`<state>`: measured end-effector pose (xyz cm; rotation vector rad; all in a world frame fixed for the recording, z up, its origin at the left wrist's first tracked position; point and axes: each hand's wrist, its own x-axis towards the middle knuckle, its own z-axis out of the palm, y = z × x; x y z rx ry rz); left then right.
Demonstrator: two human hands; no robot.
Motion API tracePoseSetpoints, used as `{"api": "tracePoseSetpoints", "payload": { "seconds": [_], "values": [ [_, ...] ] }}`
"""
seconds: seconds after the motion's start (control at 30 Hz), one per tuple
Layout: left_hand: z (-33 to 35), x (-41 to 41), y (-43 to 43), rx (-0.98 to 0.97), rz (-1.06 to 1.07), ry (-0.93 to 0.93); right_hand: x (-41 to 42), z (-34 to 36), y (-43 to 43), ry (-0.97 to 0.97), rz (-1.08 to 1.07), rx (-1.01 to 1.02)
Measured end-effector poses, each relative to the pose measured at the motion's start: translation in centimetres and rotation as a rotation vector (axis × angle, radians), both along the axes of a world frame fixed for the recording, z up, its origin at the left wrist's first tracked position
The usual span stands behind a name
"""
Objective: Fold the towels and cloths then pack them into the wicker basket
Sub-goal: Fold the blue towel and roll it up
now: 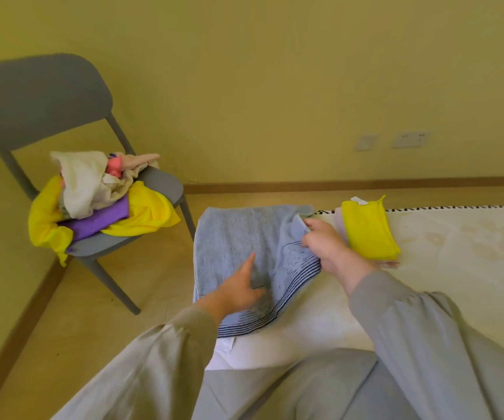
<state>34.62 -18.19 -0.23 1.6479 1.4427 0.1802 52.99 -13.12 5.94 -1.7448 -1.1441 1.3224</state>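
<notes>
I'm looking at a pale rug [456, 253] by yellow walls, with the blue towel [238, 234] lying across its left edge. My left hand [238, 289] is resting on the towel's middle, fingers stretched out, while my right hand [326, 244] is pinching its right-hand edge. A folded yellow cloth [369, 228] is sitting just beside the right hand, and a heap of cloths [93, 189] is lying on the grey chair [32, 98].
</notes>
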Motion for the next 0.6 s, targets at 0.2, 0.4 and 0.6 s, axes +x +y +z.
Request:
{"api": "tracePoseSetpoints", "payload": {
  "seconds": [0.2,0.4,0.6],
  "values": [
    [6.3,-1.9,1.0,0.052,0.280,-0.237,-3.3,8.7,0.5,-0.059,0.306,0.136],
    [14.0,-6.3,0.8,0.375,0.533,-0.317,-6.5,18.6,-0.3,-0.302,0.572,0.345],
    [21.6,-9.4,-1.8,0.374,0.344,-0.383,-9.8,25.8,-3.9,-0.495,0.787,0.506]
  ]
}}
